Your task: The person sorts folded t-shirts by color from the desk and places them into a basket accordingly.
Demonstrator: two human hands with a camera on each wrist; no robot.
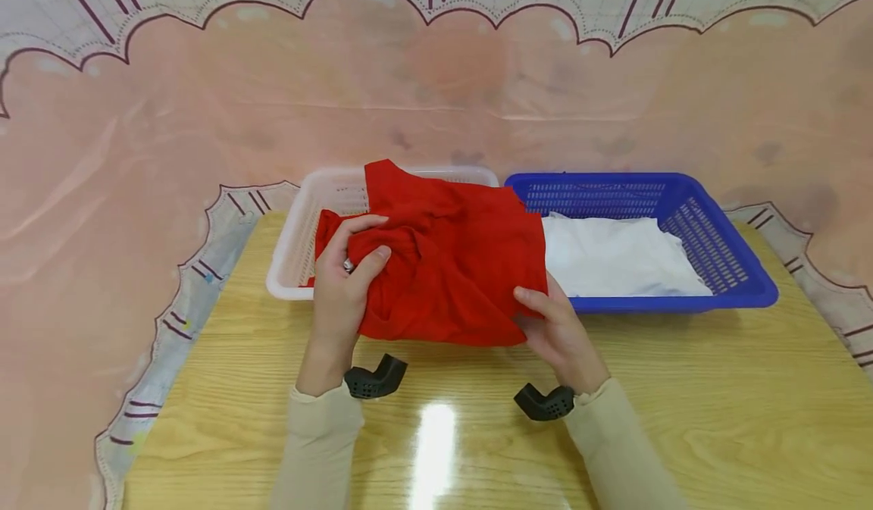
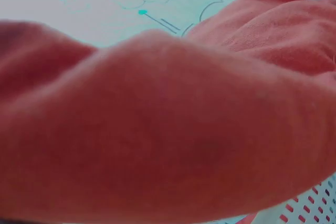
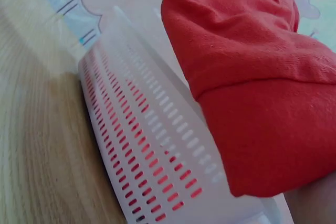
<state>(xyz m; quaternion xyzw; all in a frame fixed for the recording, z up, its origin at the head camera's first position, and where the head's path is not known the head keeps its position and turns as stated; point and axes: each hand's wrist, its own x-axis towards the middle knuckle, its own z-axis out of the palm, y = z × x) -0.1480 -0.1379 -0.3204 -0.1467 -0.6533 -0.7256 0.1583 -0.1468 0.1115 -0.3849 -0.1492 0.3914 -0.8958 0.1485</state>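
A crumpled red garment [image 1: 464,260] is held up over the near side of two baskets. My left hand [image 1: 341,283] grips its bunched left part, thumb on top, with a ring showing on a finger. At the lower right corner my right hand [image 1: 562,332] pinches the fabric between the thumb on top and fingers hidden beneath. Red fabric [image 2: 157,129] fills most of the left wrist view. A stitched seam crosses the garment [image 3: 262,93] in the right wrist view. Behind it, more red cloth [image 1: 326,229] lies in the white basket [image 1: 289,260].
To the right of the white basket stands a blue basket [image 1: 740,267] with white cloth [image 1: 614,256] in it. Both sit on a wooden table [image 1: 225,389] in front of a patterned pink sheet [image 1: 204,116]. Each wrist wears a black mount.
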